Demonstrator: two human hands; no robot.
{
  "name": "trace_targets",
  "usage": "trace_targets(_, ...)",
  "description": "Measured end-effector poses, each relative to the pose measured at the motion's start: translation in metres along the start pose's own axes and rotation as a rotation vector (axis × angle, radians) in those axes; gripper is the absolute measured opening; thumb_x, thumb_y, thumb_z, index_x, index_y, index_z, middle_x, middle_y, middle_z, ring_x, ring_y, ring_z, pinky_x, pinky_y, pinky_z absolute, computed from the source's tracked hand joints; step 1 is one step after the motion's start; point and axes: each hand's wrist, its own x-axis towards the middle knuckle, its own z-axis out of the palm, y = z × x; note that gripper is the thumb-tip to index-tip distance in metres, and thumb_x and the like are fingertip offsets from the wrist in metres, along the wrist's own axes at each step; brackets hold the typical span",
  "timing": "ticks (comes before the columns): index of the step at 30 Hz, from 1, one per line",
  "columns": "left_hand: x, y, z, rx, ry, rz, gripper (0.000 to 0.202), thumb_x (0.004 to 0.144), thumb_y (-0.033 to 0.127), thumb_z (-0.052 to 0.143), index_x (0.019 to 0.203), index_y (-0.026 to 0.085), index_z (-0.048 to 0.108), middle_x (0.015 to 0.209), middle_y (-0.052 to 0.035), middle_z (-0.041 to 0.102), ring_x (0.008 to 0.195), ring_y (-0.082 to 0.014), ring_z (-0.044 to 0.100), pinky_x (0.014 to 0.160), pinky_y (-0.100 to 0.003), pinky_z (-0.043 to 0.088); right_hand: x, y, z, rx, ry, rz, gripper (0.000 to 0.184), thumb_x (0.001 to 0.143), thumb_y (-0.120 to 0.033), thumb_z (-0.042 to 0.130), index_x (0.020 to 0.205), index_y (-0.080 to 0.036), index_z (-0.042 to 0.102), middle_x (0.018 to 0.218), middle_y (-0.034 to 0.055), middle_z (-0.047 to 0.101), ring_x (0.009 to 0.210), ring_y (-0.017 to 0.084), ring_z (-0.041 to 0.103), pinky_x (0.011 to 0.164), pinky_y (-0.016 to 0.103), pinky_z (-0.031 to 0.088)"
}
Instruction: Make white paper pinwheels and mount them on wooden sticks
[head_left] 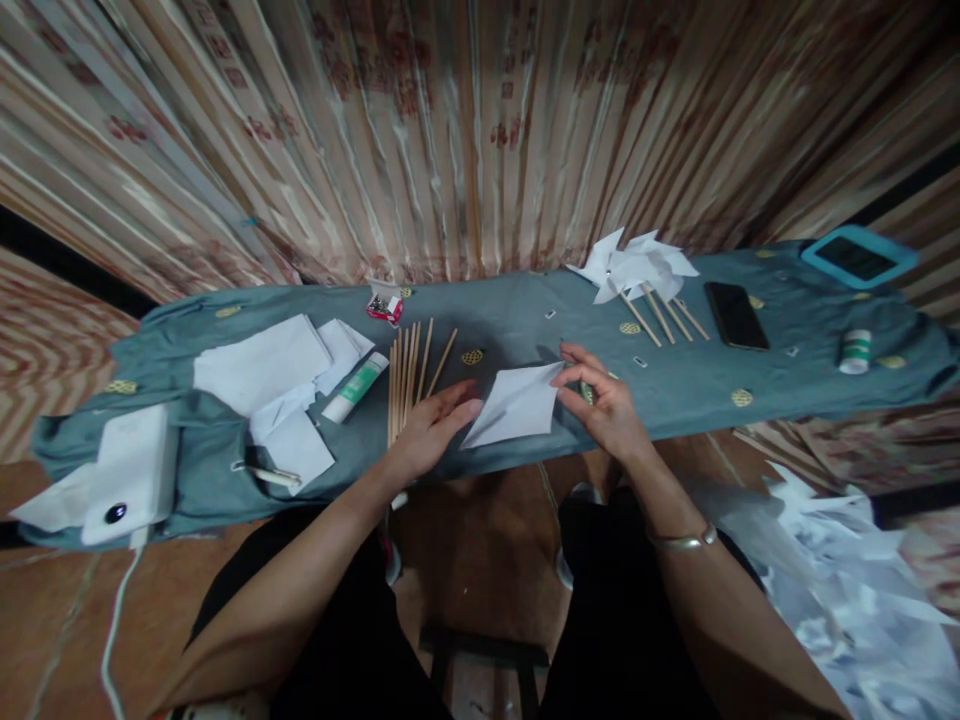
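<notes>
A white folded sheet of paper [517, 405] lies on the grey-blue cloth of the bench [525, 320] in front of me. My left hand [431, 432] rests flat on the cloth, its fingers stretched out and touching the paper's left edge. My right hand [604, 400] pinches the paper's right corner with curled fingers. A metal bangle sits on my right wrist. Just left of my left hand lies a bundle of several thin wooden sticks [409, 375].
A glue tube [355, 388], loose white sheets [262, 365], scissors [262, 473] and a white box [127, 470] lie to the left. Finished paper pinwheels [637, 270], a black phone [736, 315], a tape roll [855, 352] and a blue-framed tablet [857, 257] lie to the right. Paper scraps [862, 590] cover the floor.
</notes>
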Motion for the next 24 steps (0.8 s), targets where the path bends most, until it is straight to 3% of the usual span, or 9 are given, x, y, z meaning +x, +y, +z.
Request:
trace_targets(5,0.006,0.006,0.015,-0.193,-0.075,-0.036,0.060,0.070,0.055,0.071,0.113,0.014,0.071,0.101,-0.0066,0.075,0.091,-0.0219,0.068,0.079,-0.029,0.051,0.004,-0.003,0.001,0.080,0.001,0.007,0.011,0.082,-0.034,0.065,0.085,-0.023,0.067,0.141,0.0088,0.053,0.131,0.027,0.053,0.110,0.046,0.039)
trace_targets(8,0.011,0.000,0.020,-0.237,-0.035,-0.145,0.045,0.064,0.050,0.076,0.090,0.013,0.076,0.070,-0.0016,0.071,0.062,-0.0137,0.060,0.058,-0.023,0.044,0.005,-0.002,0.001,0.103,-0.001,-0.002,0.009,0.082,-0.031,0.065,0.085,-0.023,0.067,0.142,0.0087,0.052,0.131,0.026,0.052,0.110,0.044,0.040)
trace_targets(11,0.015,-0.007,0.022,-0.308,0.044,-0.234,0.040,0.056,0.048,0.081,0.073,0.012,0.074,0.059,0.0007,0.065,0.049,-0.0098,0.051,0.048,-0.021,0.035,0.006,0.003,-0.004,0.037,0.023,-0.026,0.012,0.082,-0.029,0.063,0.091,-0.023,0.068,0.140,0.0093,0.054,0.128,0.025,0.055,0.108,0.043,0.041)
trace_targets(17,0.021,-0.005,0.020,-0.466,0.239,-0.265,0.045,0.044,0.044,0.087,0.074,0.013,0.074,0.070,-0.0050,0.073,0.058,-0.0167,0.062,0.058,-0.028,0.049,0.001,0.017,-0.023,-0.611,0.155,0.044,0.028,0.087,-0.027,0.052,0.108,-0.015,0.067,0.116,0.0158,0.069,0.110,0.029,0.064,0.098,0.044,0.048)
trace_targets(20,0.026,-0.002,0.016,-0.457,0.317,-0.218,0.045,0.045,0.040,0.087,0.077,0.013,0.074,0.074,-0.0065,0.074,0.063,-0.0195,0.065,0.061,-0.029,0.051,-0.004,0.018,-0.026,-0.914,0.029,0.113,0.032,0.087,-0.029,0.056,0.111,-0.011,0.066,0.105,0.0190,0.072,0.099,0.032,0.066,0.090,0.041,0.049)
trace_targets(24,0.031,-0.004,0.011,-0.458,0.346,-0.091,0.042,0.051,0.034,0.086,0.085,0.013,0.075,0.080,-0.0068,0.075,0.071,-0.0210,0.068,0.066,-0.030,0.054,-0.003,0.016,-0.024,-1.086,-0.091,0.174,0.031,0.087,-0.029,0.056,0.109,-0.010,0.066,0.101,0.0197,0.072,0.091,0.031,0.066,0.080,0.037,0.049)
